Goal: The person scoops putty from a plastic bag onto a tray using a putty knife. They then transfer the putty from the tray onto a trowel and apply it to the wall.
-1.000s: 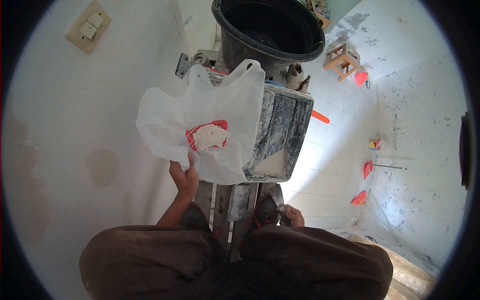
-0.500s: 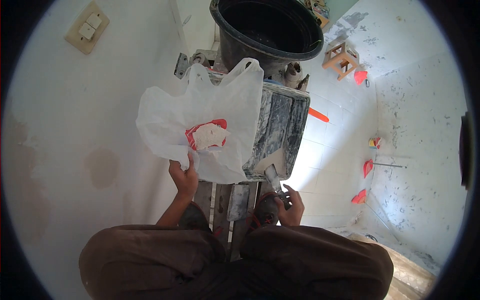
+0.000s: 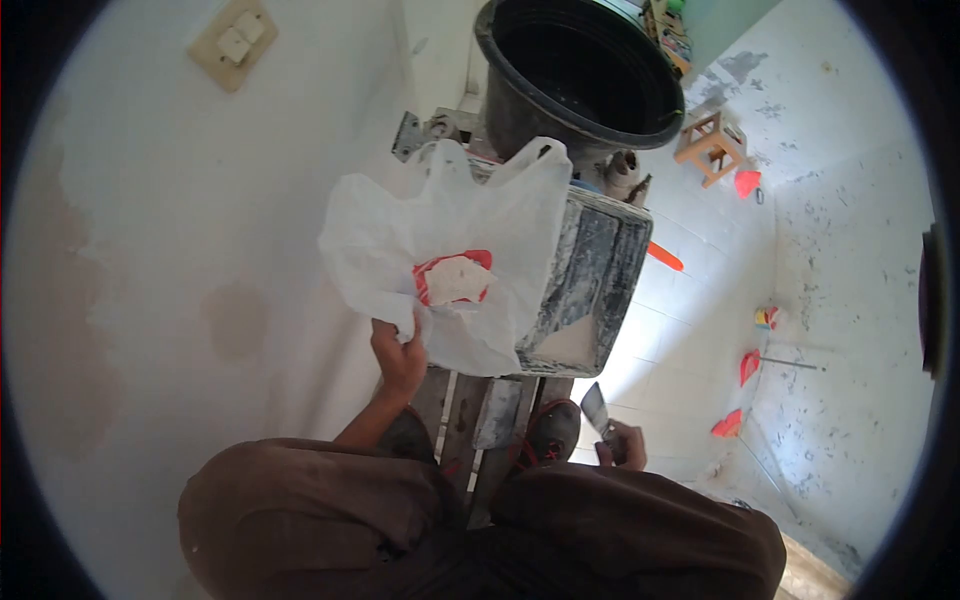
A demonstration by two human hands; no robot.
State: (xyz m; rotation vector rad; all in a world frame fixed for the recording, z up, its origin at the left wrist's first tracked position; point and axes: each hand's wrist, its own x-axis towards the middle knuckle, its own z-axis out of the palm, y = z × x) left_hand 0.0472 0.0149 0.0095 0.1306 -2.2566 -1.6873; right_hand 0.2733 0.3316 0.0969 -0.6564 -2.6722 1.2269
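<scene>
My left hand (image 3: 398, 358) grips the near edge of a white plastic bag (image 3: 500, 220), fingers closed on it. Inside the bag, white powder (image 3: 458, 281) shows through the opening of a red inner wrapper (image 3: 480, 260). The bag rests over the left part of a dark, powder-smeared tray (image 3: 585, 265), where a pale patch of powder or paste (image 3: 570, 343) lies in the near right corner. My right hand (image 3: 627, 445) is closed around the handle of a putty knife (image 3: 594, 406), its blade pointing up, apart from the tray.
A large black bucket (image 3: 580, 130) stands behind the tray. My shoes (image 3: 552, 432) rest on wooden slats (image 3: 465, 420), with a flat grey plate (image 3: 497, 413) between them. A wall with a light switch (image 3: 233, 45) is at left; a wooden stool (image 3: 712, 148) stands on the tiled floor at right.
My right hand has drawn the putty knife away from the tray's near corner, toward me and to the right. My left hand keeps hold of the bag. The whole view has shifted.
</scene>
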